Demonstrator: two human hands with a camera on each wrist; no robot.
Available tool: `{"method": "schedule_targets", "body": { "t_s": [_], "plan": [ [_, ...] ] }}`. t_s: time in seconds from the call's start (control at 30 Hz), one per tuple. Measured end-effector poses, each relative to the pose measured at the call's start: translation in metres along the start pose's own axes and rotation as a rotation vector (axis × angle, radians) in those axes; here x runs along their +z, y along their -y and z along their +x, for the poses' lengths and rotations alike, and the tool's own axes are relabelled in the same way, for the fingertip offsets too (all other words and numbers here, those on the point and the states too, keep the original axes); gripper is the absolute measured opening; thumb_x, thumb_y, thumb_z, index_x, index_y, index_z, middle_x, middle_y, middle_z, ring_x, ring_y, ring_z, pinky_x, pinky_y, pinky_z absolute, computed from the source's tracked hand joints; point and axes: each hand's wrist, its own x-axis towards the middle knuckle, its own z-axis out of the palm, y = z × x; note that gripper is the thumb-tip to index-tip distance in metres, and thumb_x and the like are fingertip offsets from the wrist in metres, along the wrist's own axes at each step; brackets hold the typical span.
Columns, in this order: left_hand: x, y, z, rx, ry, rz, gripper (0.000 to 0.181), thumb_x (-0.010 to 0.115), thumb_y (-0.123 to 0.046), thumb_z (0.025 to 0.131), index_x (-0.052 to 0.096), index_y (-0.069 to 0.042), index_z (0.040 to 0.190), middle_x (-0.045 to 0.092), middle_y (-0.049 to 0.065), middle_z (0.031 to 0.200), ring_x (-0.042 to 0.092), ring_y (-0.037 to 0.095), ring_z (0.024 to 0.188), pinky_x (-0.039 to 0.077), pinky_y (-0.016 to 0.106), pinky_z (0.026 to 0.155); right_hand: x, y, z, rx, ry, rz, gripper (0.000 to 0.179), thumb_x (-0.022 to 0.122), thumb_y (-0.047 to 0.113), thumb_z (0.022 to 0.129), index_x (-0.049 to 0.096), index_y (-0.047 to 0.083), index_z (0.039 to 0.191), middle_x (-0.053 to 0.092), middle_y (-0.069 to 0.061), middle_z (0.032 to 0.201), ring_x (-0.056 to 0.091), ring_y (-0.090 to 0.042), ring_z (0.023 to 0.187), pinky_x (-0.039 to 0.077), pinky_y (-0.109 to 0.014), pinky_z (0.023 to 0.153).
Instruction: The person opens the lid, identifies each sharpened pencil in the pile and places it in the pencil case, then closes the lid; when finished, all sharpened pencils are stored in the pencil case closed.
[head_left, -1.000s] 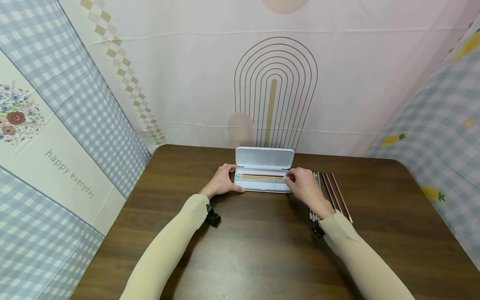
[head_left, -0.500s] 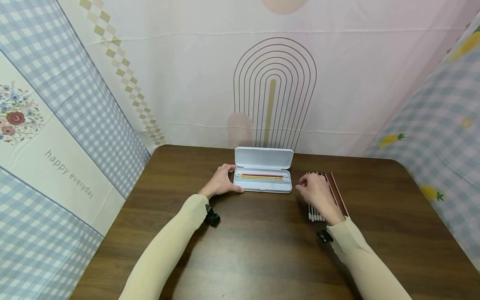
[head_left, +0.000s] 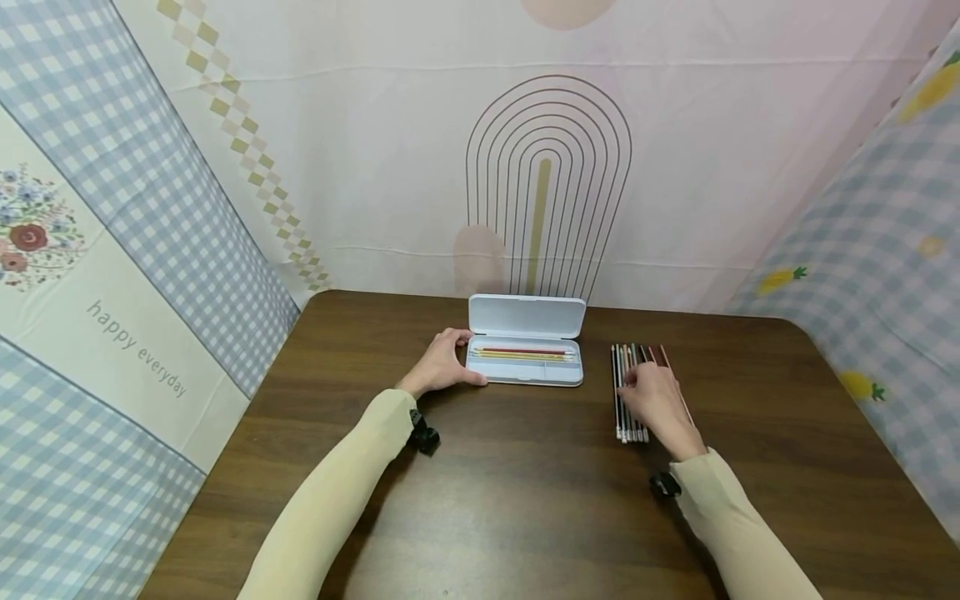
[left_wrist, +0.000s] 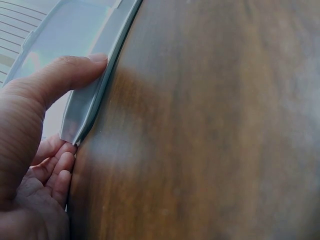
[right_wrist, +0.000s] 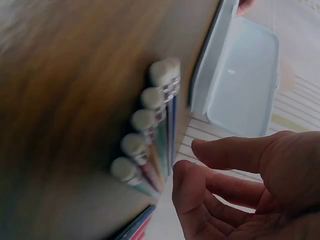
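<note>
A pale pencil case [head_left: 527, 317] lies on the table with its lid raised. A few yellow and red pencils [head_left: 519, 354] lie lengthwise in its rear part. My left hand [head_left: 441, 364] holds the case's left end; in the left wrist view its thumb [left_wrist: 75, 75] lies on the front wall and its fingers curl by the corner. My right hand [head_left: 660, 402] is over a row of pencils [head_left: 622, 417] right of the case. In the right wrist view the thumb and forefinger stand apart with nothing between them, near pencils with white eraser ends [right_wrist: 143, 120].
The brown wooden table [head_left: 480, 508] reaches back to a pale wall cloth [head_left: 375, 167] with an arch pattern. Reddish pencils [head_left: 666, 357] lie at the right side of the row, partly behind the right hand. Checked cloths [head_left: 862, 333] hang at both sides.
My right hand has left the case's right end and moved right over the pencil row, uncovering the pencils at the row's left side. My left hand has stayed on the case.
</note>
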Motion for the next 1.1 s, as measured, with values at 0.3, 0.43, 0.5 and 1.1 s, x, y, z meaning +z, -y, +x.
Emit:
{"method": "schedule_targets", "body": {
  "t_s": [0.3, 0.43, 0.5, 1.1],
  "plan": [
    [0.0, 0.001, 0.001, 0.001, 0.006, 0.003, 0.095, 0.099, -0.035, 0.076, 0.054, -0.002, 0.153, 0.057, 0.021, 0.149, 0.05, 0.035, 0.141, 0.043, 0.05, 0.125, -0.002, -0.013, -0.001, 0.047, 0.011, -0.008, 0.017, 0.062, 0.005, 0.096, 0.073, 0.001, 0.083, 0.069, -0.015, 0.081, 0.062, -0.026, 0.069, 0.049, -0.035, 0.058],
    [-0.001, 0.001, 0.0, 0.001, 0.007, 0.004, 0.096, 0.099, -0.036, 0.076, 0.054, -0.001, 0.153, 0.057, 0.021, 0.15, 0.05, 0.035, 0.141, 0.043, 0.05, 0.125, -0.003, -0.017, -0.001, 0.057, -0.004, -0.017, 0.021, 0.061, 0.004, 0.093, 0.067, 0.004, 0.073, 0.063, -0.013, 0.076, 0.059, -0.026, 0.066, 0.046, -0.034, 0.057],
    [-0.001, 0.001, 0.0, 0.002, 0.007, 0.006, 0.096, 0.098, -0.036, 0.076, 0.054, -0.001, 0.153, 0.057, 0.021, 0.15, 0.051, 0.035, 0.141, 0.043, 0.05, 0.125, -0.003, -0.017, -0.002, 0.068, -0.002, -0.026, 0.027, 0.06, 0.003, 0.093, 0.061, 0.008, 0.067, 0.06, -0.01, 0.072, 0.057, -0.026, 0.066, 0.044, -0.034, 0.057],
    [-0.001, -0.001, -0.002, -0.001, 0.007, -0.007, 0.094, 0.098, -0.035, 0.077, 0.053, -0.002, 0.153, 0.057, 0.02, 0.149, 0.05, 0.035, 0.14, 0.044, 0.05, 0.124, -0.003, -0.014, -0.002, 0.089, 0.066, -0.1, 0.033, 0.06, 0.004, 0.096, 0.052, 0.008, 0.064, 0.051, -0.003, 0.059, 0.052, -0.02, 0.054, 0.042, -0.03, 0.051]
  ]
}}
